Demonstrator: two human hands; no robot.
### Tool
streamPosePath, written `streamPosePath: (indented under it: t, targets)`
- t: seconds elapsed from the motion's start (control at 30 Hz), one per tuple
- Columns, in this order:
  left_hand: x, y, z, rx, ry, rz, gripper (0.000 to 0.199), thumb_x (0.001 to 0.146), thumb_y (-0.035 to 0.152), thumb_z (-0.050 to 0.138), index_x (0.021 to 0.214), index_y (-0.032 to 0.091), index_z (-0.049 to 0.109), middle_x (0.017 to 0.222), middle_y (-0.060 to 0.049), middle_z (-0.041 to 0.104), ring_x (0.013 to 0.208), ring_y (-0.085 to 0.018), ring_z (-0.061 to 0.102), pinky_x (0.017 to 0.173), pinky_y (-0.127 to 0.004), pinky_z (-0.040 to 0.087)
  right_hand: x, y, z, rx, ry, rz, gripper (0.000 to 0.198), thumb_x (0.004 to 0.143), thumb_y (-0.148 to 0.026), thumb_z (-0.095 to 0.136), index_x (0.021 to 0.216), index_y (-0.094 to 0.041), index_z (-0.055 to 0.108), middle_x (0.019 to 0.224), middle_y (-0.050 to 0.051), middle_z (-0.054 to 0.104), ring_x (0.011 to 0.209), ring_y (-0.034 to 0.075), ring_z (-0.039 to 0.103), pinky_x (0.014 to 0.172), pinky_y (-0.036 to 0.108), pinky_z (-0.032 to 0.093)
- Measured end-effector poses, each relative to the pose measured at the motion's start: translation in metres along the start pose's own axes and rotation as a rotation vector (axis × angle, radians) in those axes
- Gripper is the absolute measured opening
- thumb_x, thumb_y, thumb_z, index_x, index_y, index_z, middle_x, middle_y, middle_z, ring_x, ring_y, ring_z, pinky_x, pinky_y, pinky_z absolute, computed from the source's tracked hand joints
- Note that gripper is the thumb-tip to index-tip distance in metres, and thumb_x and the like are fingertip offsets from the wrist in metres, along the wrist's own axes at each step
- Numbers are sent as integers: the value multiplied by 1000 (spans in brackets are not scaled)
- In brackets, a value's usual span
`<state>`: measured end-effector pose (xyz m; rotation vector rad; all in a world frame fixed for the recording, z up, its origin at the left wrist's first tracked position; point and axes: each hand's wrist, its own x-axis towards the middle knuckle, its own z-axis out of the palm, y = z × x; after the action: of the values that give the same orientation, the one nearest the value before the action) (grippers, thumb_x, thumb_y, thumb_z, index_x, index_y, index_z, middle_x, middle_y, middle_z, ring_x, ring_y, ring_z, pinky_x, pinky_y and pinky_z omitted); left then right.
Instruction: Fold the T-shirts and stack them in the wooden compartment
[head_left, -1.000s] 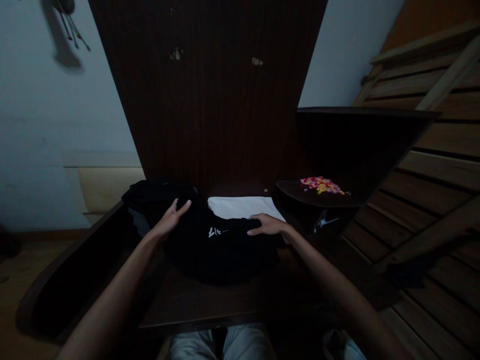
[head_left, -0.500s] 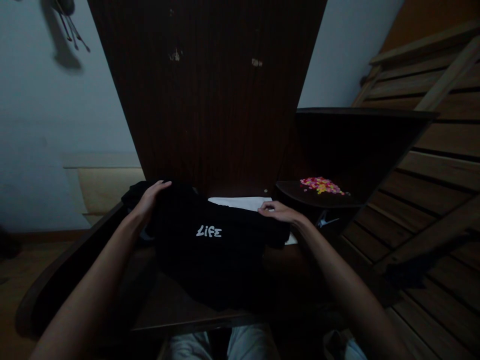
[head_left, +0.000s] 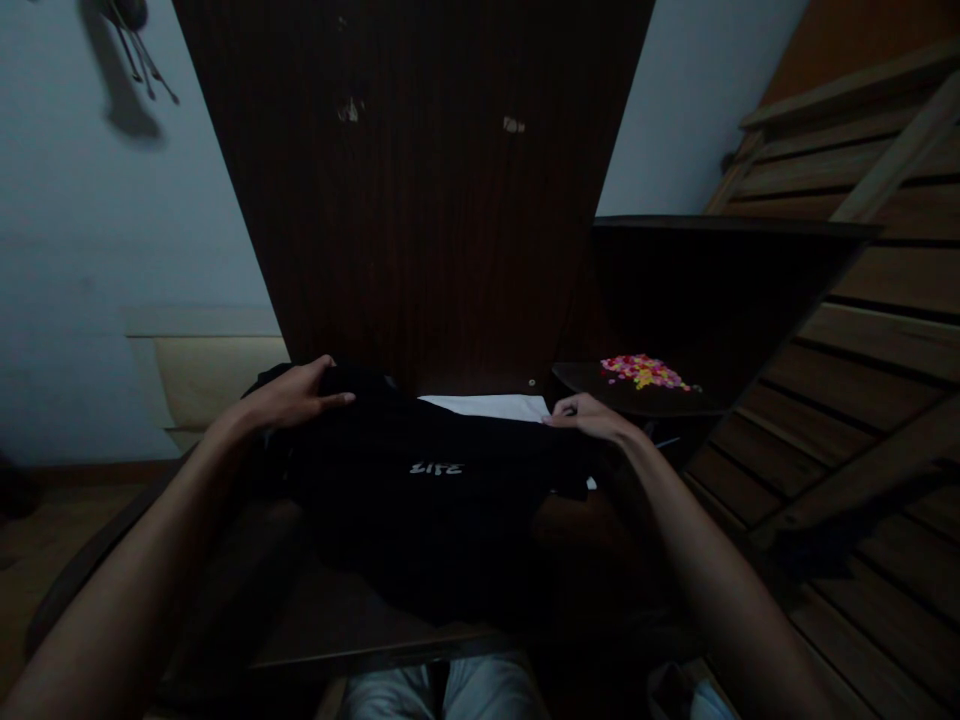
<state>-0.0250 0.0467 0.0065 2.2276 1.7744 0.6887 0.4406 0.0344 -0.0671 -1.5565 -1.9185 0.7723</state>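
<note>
Well, seen from the head camera, a black shirt [head_left: 442, 540] lies across the middle of the bench [head_left: 300, 625], its lower part coming down close to the front edge at the bottom center of the frame. Small white lettering [head_left: 436, 468] runs across the cloth near the center.

The left hand [head_left: 292, 395] rests on the shirt's upper left portion, left of center in the frame. Its thumb and forefinger stand apart on the cloth; the other fingers are harder to see, so I cannot tell whether this grip has any fabric caught in it. The right hand [head_left: 581, 415], right of center, has its fingers curled and pinches the shirt's upper right edge between thumb and fingers.

Just beyond the shirt, a white sheet [head_left: 487, 405] shows, partly covered by it, in front of the tall dark board [head_left: 420, 200] that fills the upper center. Near the right hand, a low shelf [head_left: 581, 385] carries a scatter of pink, red and yellow bits [head_left: 645, 371], too small to make out. Wooden slats [head_left: 892, 335] fill the right side, and the person's pale trousers [head_left: 480, 690] show at the bottom center.
</note>
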Motion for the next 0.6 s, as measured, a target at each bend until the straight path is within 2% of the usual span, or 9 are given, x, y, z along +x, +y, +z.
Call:
streamPosePath:
  t: [0.1,0.13,0.2,0.27,0.37,0.53,0.6]
  targets:
    - [4,-2,2,46,255,-44,50,66,57,65,100,22,54,89,-8,66,88,-32,64,72,-37,48,7,10,0,146,351,-78,57,66,-77,55,64,-20,55,62,0,55,60,15,49,56,26,37]
    - [7,-4,5,63,296,-57,51,67,57,64,102,22,53,90,-9,66,90,-33,64,73,-37,48,11,16,1,171,450,-82,58,67,-78,52,65,-21,52,62,0,54,60,15,49,56,26,37]
    - [13,-11,15,101,271,-80,53,65,58,65,102,21,54,92,-12,66,92,-35,64,73,-38,47,20,28,7,165,559,-63,58,69,-80,48,65,-22,49,61,0,54,59,15,49,55,27,37]
    - [19,-19,25,131,161,-92,48,62,56,68,95,22,57,92,-13,68,93,-35,64,74,-37,48,28,41,15,98,564,-25,56,70,-78,47,64,-22,48,60,1,55,60,17,51,56,28,38]
    - [23,-27,39,107,18,-73,35,62,53,67,82,25,59,90,-10,70,91,-31,66,75,-34,49,39,55,31,-27,502,50,47,74,-67,51,62,-22,51,62,3,60,65,19,57,61,29,42]
    - [17,-28,50,27,55,-60,32,65,44,64,89,24,59,85,-7,71,84,-27,68,72,-33,51,47,58,57,-115,346,90,23,78,-44,59,78,-21,63,83,5,70,80,20,64,72,29,47]
    - [14,-27,52,-34,50,-79,35,65,45,64,92,23,59,87,-7,71,84,-26,68,71,-32,51,48,56,64,-150,286,110,24,75,-40,65,87,-20,66,91,7,70,86,21,65,77,31,48]
